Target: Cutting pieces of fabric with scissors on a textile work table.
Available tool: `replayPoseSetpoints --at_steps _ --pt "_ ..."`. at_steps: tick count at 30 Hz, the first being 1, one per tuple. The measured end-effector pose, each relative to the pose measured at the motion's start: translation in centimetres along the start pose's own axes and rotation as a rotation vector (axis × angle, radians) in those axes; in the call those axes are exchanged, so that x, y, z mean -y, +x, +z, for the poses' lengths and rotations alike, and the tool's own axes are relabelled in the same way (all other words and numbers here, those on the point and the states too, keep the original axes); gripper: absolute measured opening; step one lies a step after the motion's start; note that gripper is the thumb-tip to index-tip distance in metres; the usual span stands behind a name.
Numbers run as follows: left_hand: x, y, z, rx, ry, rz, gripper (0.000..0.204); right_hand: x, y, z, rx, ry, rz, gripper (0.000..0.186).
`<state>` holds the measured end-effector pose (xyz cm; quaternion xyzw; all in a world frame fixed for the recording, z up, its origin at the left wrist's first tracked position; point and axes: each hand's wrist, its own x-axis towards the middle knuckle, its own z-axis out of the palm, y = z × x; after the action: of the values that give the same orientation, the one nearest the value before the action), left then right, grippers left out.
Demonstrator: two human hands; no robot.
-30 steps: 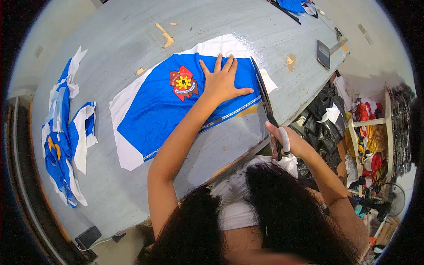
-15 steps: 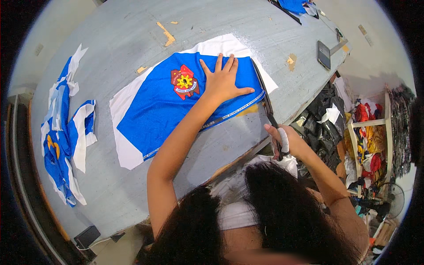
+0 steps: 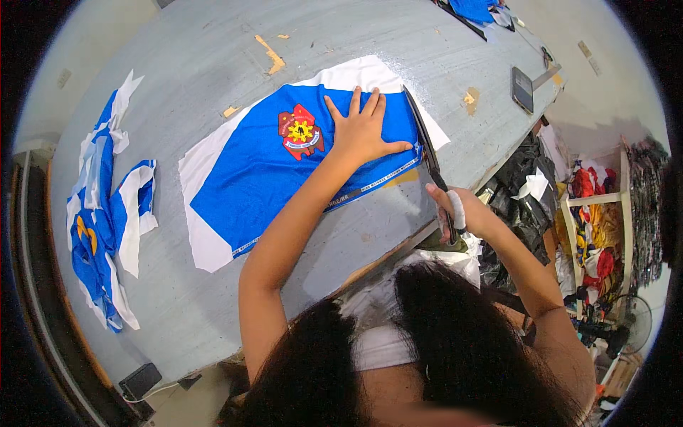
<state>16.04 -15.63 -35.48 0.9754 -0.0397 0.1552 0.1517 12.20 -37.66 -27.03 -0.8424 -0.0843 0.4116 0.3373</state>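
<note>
A blue fabric piece [image 3: 238, 171] with white margins and a red and yellow emblem [image 3: 300, 132] lies flat on the grey table. My left hand [image 3: 361, 135] presses on it with fingers spread, right of the emblem. Wrapped round the handles of large dark scissors [image 3: 432, 153], my right hand [image 3: 466, 213] is at the table's near edge. The scissors' handle has white wrapping. Their long blades lie along the right side of the blue, between it and a white margin strip [image 3: 435, 128]. A printed band runs along the fabric's near edge.
Blue and white fabric scraps [image 3: 96, 228] lie at the table's left. A phone [image 3: 522, 90] rests near the right edge, and more blue cloth [image 3: 471, 10] is at the far right. Black plastic bags [image 3: 523, 206], a shelf of coloured cloth [image 3: 597, 220] and a fan [image 3: 632, 324] stand right of the table.
The scissor blades have come closer together along the fabric's right side. The fabric and my left hand have shifted slightly to the right. My right hand stays round the handles.
</note>
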Motion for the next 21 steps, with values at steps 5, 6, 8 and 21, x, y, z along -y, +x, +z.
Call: replayPoseSetpoints --at_steps 5,6,8,21 --pt "-0.3 0.1 -0.5 0.061 0.023 -0.024 0.108 -0.5 0.3 -0.3 0.047 0.012 -0.038 0.068" --pt "-0.3 0.1 -0.6 0.062 0.023 -0.023 0.108 -0.7 0.6 -0.5 0.078 0.031 -0.067 0.066" --pt "-0.3 0.1 -0.6 0.066 0.031 -0.026 0.108 -0.1 0.7 -0.8 0.081 0.082 -0.046 0.067" --pt "-0.2 0.0 -0.7 0.063 0.049 -0.028 0.108 -2.4 1.9 0.6 -0.08 0.748 -0.167 0.049"
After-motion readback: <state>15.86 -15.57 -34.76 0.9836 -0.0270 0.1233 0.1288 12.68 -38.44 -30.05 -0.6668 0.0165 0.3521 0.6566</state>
